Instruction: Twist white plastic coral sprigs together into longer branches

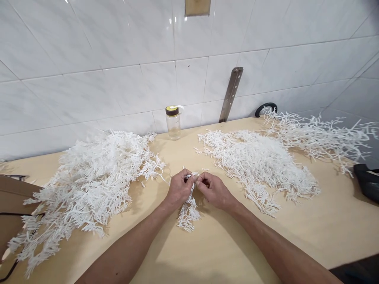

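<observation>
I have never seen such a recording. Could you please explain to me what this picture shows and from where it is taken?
There is no machine: a camera on a person's head looks forward and down at their bare left hand and right hand, which meet, pinching thin white strands. Below them is a small white bunch. On the table lie a large white heap at left and another heap at right; a clear bottle stands near the wall.

on the desk (207,252), a heap of sprigs (100,177) lies left, a pile of bits (260,157) right, the left hand (179,188) and right hand (215,191) between them; behind, a bottle (174,128) stands near the wall (127,94).
</observation>
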Tool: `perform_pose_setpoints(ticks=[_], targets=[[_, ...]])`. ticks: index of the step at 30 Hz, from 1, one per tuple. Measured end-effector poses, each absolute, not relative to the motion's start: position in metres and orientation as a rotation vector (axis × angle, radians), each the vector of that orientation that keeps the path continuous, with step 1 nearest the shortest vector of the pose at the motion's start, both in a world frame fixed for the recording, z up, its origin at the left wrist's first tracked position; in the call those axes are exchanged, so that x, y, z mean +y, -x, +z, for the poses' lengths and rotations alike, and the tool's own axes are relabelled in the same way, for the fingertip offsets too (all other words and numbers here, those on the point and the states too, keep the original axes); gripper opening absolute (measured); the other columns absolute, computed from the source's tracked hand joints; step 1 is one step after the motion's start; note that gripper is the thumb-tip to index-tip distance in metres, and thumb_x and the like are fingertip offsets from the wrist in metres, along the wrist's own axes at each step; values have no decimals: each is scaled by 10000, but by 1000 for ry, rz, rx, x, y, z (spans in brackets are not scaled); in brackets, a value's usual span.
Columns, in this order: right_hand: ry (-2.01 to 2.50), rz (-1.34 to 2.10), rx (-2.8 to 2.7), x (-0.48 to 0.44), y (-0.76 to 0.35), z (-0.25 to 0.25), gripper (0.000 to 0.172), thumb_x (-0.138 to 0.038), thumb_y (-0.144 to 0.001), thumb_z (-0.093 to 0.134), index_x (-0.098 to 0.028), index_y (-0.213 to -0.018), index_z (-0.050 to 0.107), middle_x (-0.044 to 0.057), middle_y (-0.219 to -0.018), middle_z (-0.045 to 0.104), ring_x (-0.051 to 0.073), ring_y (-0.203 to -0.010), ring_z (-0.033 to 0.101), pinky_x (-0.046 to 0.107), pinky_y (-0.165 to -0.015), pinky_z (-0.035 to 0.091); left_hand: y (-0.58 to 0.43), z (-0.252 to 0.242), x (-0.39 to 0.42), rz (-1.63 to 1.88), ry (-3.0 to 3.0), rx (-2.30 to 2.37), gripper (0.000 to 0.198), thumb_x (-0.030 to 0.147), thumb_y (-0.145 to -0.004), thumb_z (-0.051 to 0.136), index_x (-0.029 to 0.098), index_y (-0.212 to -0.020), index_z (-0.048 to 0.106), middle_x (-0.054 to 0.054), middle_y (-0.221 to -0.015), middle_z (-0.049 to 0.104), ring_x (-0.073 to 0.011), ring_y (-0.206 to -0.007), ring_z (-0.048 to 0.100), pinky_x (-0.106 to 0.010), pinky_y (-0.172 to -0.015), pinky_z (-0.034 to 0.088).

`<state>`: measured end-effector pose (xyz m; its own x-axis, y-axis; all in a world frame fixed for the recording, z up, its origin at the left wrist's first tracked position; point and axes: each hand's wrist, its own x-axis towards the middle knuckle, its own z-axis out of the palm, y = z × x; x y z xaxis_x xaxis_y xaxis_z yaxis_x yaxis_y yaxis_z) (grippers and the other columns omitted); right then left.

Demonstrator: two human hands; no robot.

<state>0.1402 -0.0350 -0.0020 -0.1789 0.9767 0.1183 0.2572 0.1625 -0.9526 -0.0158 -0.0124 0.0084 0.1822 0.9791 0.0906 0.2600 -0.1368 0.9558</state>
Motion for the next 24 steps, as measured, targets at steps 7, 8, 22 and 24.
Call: perform_pose_setpoints(ticks=[7, 8, 22, 24], targets=[[1172, 970, -1683, -37, -143, 1, 183, -356, -882, 526, -201, -785, 537, -10, -678, 544, 121, -564, 473, 247, -516, 410, 14, 13, -17, 1044, -1570, 1236, 241, 387, -798, 574, 183, -680, 525, 52, -571, 428, -107, -563, 389, -227, -550, 326], [1163, 875, -1726, -38, -143, 3, 167, -337, -876, 533, -201, -780, 547, 3, -700, 558, 129, -596, 476, 255, -540, 417, 13, 12, -18, 1044, -1576, 1236, 246, 392, -799, 573, 183, -677, 526, 51, -571, 431, -108, -565, 391, -229, -552, 325], [1455, 751, -1327, -27, -171, 5, 254, -451, -856, 558, -202, -812, 539, -29, -535, 527, 124, -400, 483, 255, -424, 402, 24, 8, -1, 998, -1239, 1136, 369, 524, -708, 686, 182, -677, 552, 50, -501, 522, -74, -416, 402, -206, -427, 312], [1579, 440, -1316, -22, -184, 5, 188, -390, -834, 565, -203, -815, 556, 7, -599, 584, 149, -468, 525, 284, -486, 439, 23, 10, -3, 981, -1175, 1118, 394, 546, -685, 705, 185, -693, 548, 41, -497, 557, -70, -387, 401, -198, -397, 295]])
